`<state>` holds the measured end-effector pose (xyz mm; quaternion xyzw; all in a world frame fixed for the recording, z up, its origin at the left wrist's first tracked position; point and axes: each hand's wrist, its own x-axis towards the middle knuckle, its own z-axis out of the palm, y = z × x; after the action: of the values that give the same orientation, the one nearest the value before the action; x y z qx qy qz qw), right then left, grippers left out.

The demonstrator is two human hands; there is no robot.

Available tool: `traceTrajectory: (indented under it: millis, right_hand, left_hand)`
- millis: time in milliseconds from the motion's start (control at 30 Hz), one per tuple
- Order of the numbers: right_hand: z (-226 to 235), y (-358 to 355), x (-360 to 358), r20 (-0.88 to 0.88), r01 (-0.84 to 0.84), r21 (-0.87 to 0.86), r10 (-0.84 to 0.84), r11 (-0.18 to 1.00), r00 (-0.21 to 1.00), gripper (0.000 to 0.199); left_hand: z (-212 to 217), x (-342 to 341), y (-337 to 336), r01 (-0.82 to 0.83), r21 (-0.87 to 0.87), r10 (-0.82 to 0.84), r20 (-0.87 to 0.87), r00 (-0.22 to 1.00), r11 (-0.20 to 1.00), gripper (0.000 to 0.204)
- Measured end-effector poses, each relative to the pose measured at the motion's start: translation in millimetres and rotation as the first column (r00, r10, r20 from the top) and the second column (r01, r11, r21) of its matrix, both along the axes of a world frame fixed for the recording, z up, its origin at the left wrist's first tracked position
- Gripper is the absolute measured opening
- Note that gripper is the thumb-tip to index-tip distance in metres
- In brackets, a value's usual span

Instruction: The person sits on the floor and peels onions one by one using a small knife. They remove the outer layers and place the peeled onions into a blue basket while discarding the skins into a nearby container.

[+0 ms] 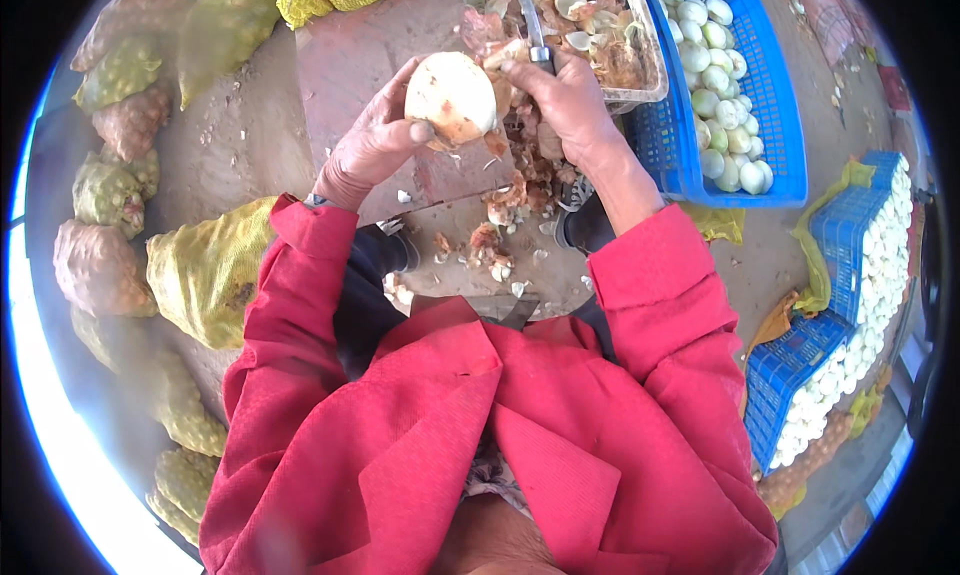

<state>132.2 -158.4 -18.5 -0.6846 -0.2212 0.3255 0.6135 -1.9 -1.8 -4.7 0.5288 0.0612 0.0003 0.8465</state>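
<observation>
A large pale onion [450, 97] with some brown skin left on its lower side sits in my left hand [375, 140]. The thumb and fingers of that hand grip it from the left. My right hand [570, 100] is closed round the dark handle of a knife [541, 55], whose curved metal blade points away from me. Its thumb and forefinger reach toward the onion's right side, next to loose brown skin. Whether they pinch that skin I cannot tell. Onion peelings [520, 190] lie below, between my feet.
A bin [655, 85] of peelings stands ahead on the right, beside a blue crate [790, 125] of peeled onions. More blue crates [800, 360] of onions stand at the far right. Yellow and reddish mesh sacks [210, 270] line the left side.
</observation>
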Motion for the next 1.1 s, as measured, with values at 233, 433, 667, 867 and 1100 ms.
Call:
traceTrajectory:
  millis: [233, 433, 667, 867, 1100]
  right_hand:
    - [5, -6, 7, 0.668, 0.316, -0.317, -0.026, 0.894, 0.744, 0.028]
    - [18, -3, -9, 0.245, 0.106, -0.141, -0.069, 0.984, 0.967, 0.038]
    - [5, 14, -30, -0.643, 0.026, 0.407, 0.266, 0.913, 0.718, 0.033]
    - [-11, 6, -21, 0.410, -0.049, 0.187, -0.032, 0.981, 0.911, 0.050]
    - [-10, 6, -31, 0.553, -0.119, 0.011, 0.094, 0.993, 0.828, 0.041]
  left_hand:
    - [-21, 0, 15, -0.122, -0.390, 0.150, 0.042, 0.988, 0.913, 0.067]
    - [-19, 6, 15, -0.138, -0.550, 0.192, 0.043, 0.980, 0.824, 0.052]
    - [1, 11, -6, -0.270, 0.140, 0.258, 0.099, 0.961, 0.953, 0.064]
    - [17, 1, 12, -0.050, 0.283, 0.079, -0.093, 0.992, 0.958, 0.081]
    - [-15, -2, 18, 0.083, 0.591, 0.077, -0.240, 0.968, 0.802, 0.067]
